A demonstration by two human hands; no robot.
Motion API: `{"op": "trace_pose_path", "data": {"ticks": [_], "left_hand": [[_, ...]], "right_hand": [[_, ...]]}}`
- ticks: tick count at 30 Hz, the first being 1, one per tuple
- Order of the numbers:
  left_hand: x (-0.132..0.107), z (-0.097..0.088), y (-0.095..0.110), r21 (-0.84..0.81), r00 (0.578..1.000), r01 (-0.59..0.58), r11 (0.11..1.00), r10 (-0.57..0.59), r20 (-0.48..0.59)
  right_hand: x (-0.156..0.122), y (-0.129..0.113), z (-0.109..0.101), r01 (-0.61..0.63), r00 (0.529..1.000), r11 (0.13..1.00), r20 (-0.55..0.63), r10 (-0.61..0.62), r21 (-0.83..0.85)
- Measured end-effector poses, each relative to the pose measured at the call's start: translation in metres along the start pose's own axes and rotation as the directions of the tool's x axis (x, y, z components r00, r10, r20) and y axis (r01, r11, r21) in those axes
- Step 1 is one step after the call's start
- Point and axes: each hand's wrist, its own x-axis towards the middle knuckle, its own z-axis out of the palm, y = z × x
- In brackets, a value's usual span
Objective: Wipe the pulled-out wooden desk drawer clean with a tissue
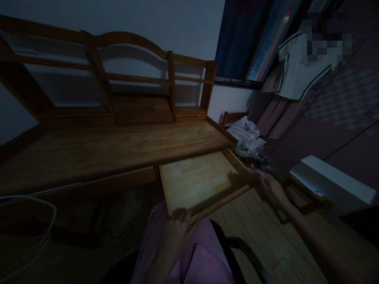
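The wooden drawer (195, 177), pale-bottomed with darker sides, stands pulled out from the counter (130, 142). The hands differ: the left hand (177, 228) pinches its front edge, while the right hand (268, 183), near the right corner, is motion-blurred (I cannot tell its grip). Shelves (136, 79) back the counter, plank floor (251, 225) lies below, and pixelation covers part of a hanging shirt (299, 73).
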Motion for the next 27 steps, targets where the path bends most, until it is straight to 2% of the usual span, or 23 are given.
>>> {"op": "trace_pose_path", "data": {"ticks": [2, 3, 5, 8, 12, 14, 17, 23, 27], "left_hand": [[0.000, 0.000, 0.001, -0.002, 1.000, 0.006, 1.000, -0.006, -0.003], [-0.001, 0.000, 0.001, -0.003, 1.000, 0.005, 1.000, -0.005, -0.006], [-0.001, 0.000, 0.001, -0.003, 1.000, -0.001, 1.000, 0.001, -0.007], [-0.001, 0.000, -0.001, 0.001, 1.000, -0.011, 1.000, 0.011, -0.006], [-0.001, 0.001, -0.001, 0.029, 1.000, -0.015, 0.999, 0.015, -0.014], [-0.001, -0.001, 0.001, 0.041, 1.000, -0.012, 0.999, 0.012, -0.009], [-0.001, -0.003, 0.002, 0.054, 1.000, -0.005, 0.999, 0.005, 0.002], [-0.002, -0.002, 0.001, 0.055, 0.999, -0.022, 0.998, 0.023, -0.025], [-0.002, 0.001, -0.001, 0.054, 0.999, -0.027, 0.998, 0.029, -0.034]], "right_hand": [[-0.004, -0.036, 0.013, 0.080, 0.987, 0.995, 0.132, -0.088, 0.066], [-0.007, -0.053, 0.020, 0.104, 0.983, 0.991, 0.142, -0.115, 0.082], [-0.016, -0.085, 0.034, 0.097, 0.992, 0.991, 0.069, -0.104, 0.096], [-0.030, -0.127, 0.045, 0.134, 0.986, 0.974, 0.075, -0.150, 0.183], [-0.038, -0.161, 0.044, 0.211, 0.957, 0.937, 0.138, -0.257, 0.279], [-0.037, -0.161, 0.041, 0.256, 0.941, 0.923, 0.147, -0.306, 0.287], [-0.031, -0.141, 0.038, 0.314, 0.927, 0.913, 0.123, -0.354, 0.262], [-0.021, -0.081, 0.029, 0.241, 0.955, 0.961, 0.143, -0.259, 0.135], [-0.017, -0.048, 0.025, 0.242, 0.963, 0.970, 0.119, -0.243, 0.024]]}}
